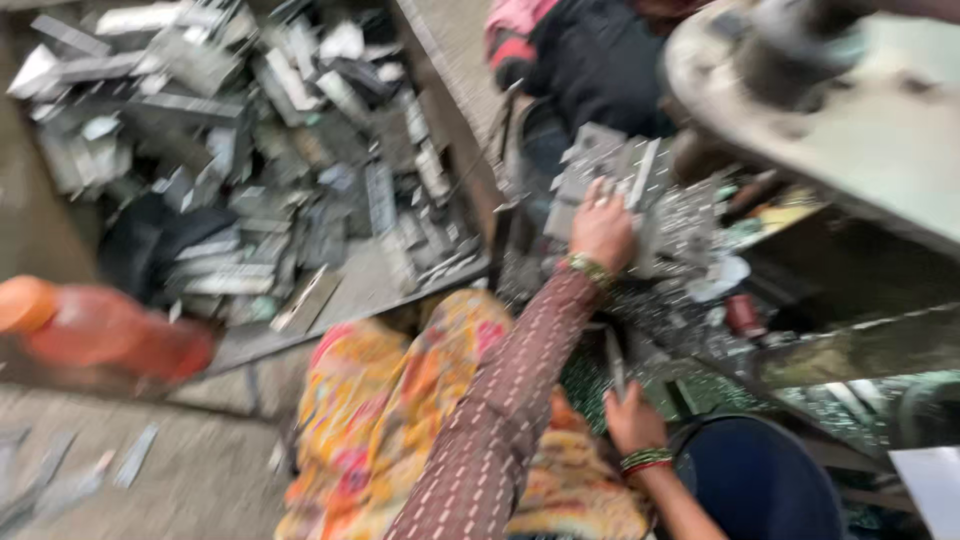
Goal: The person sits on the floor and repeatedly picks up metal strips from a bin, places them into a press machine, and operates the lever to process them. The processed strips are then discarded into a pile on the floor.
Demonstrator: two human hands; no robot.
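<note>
My left hand (602, 228) lies on top of the grey metal block (625, 185), fingers curled over its upper edge and gripping it. The block sits in a litter of metal shavings (690, 225), just below the big round machine plate (860, 120). My right hand (632, 418), nearer to me than the block, pinches a thin metal strip (615, 365) that stands upright between my fingers. Well away from the block, on its far side from the plate, a tray of scrap metal pieces (260, 150) is heaped, and an orange bottle (100, 330) lies beyond it.

No packages, labels, signs, screens visible.
</note>
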